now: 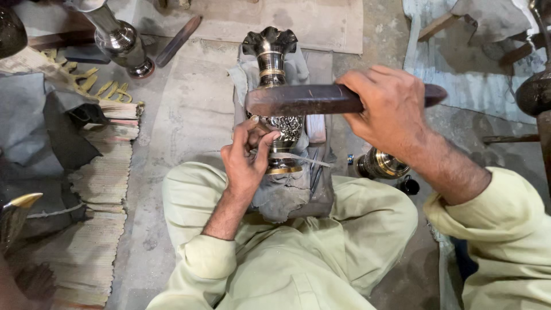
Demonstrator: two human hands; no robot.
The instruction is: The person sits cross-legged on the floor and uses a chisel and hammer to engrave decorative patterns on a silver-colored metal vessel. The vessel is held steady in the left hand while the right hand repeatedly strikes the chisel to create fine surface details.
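A dark metal vase (271,57) with a scalloped mouth and brass bands lies on a grey cloth pad (287,195) between my knees. My left hand (247,155) pinches a thin metal punch against the vase's engraved belly. My right hand (387,106) grips a dark wooden mallet bar (298,99), held level just above the vase and the left hand's fingers.
A second metal vase (121,40) lies at the upper left near a flat dark stick (178,40). A small brass pot (381,165) sits by my right knee. Stacked woven matting (103,172) lies at the left. A grey sheet (459,74) covers the upper right floor.
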